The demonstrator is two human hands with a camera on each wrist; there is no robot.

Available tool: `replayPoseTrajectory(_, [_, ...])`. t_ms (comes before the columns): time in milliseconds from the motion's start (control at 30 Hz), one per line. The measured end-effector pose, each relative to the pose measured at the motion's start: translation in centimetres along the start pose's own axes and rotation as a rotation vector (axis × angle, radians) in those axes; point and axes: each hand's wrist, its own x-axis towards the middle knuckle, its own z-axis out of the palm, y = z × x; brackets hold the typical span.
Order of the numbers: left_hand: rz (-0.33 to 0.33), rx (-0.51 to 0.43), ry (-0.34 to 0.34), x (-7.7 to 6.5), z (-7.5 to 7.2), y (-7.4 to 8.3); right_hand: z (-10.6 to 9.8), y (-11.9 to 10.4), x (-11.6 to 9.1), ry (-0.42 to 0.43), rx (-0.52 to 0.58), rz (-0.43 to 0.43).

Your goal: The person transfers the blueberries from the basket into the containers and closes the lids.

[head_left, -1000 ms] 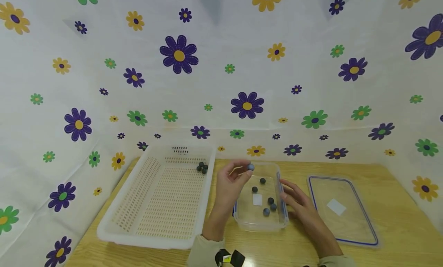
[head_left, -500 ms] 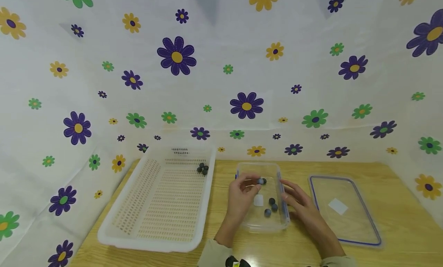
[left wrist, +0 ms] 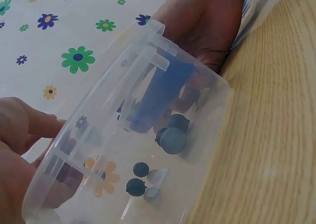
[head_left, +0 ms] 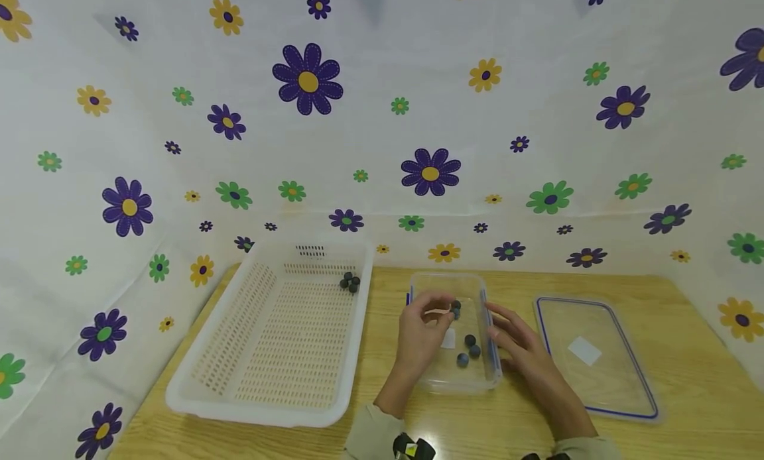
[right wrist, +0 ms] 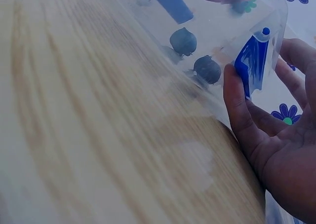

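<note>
My left hand (head_left: 416, 331) reaches over the near-left rim into a clear plastic food box (head_left: 444, 386) and pinches a blueberry (head_left: 456, 313) low inside it, beside another berry. In the left wrist view, its fingers (left wrist: 64, 187) show through the box wall. Several more loose blueberries (left wrist: 174, 141) lie on the box floor, in two small groups. My right hand (head_left: 528, 354) rests its fingers, nearly straight, against the outer right side of the box. In the right wrist view, fingertips touch beside the blue latch (right wrist: 252, 63) that hangs there.
Left of the box stands a large white perforated basket (head_left: 286, 417) with several blueberries (head_left: 350, 282) in its far right corner. A clear lid (head_left: 591, 380) with a blue seal lies right of the box. A flower-patterned sheet (head_left: 382, 142) surrounds the wooden table (head_left: 704, 394).
My left hand has come down and slightly right from above the box's far end, bringing the pinched blueberry close to the box floor. The right hand has stayed at the box's side.
</note>
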Motion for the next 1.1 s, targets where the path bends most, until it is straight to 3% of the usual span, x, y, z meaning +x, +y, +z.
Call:
replayPoseTrajectory(300, [-0.009,0.010,0.013,0.3,0.0,0.9,-0.1,-0.5,0.3,0.000,-0.016,-0.005])
replayPoseTrajectory(400, [-0.029,0.019,-0.042,0.2,-0.3,2.3,-0.2,-0.5,0.1,0.006,-0.017,0.009])
replayPoseTrajectory(500, [-0.042,0.022,-0.125,-0.1,-1.3,4.6,-0.3,-0.5,-0.1,0.011,-0.010,0.024])
replayPoseTrajectory(667, [0.000,0.081,-0.240,-0.4,-4.2,9.2,-0.1,-0.2,0.1,-0.009,0.010,0.020])
replayPoseTrajectory(800, [0.024,0.175,-0.288,0.0,-6.9,11.7,-0.1,-0.1,0.2,0.003,-0.020,0.009])
replayPoseTrajectory(1100, [-0.010,0.293,-0.266,2.9,-12.9,14.7,-0.2,-0.4,-0.1,-0.004,-0.042,0.014])
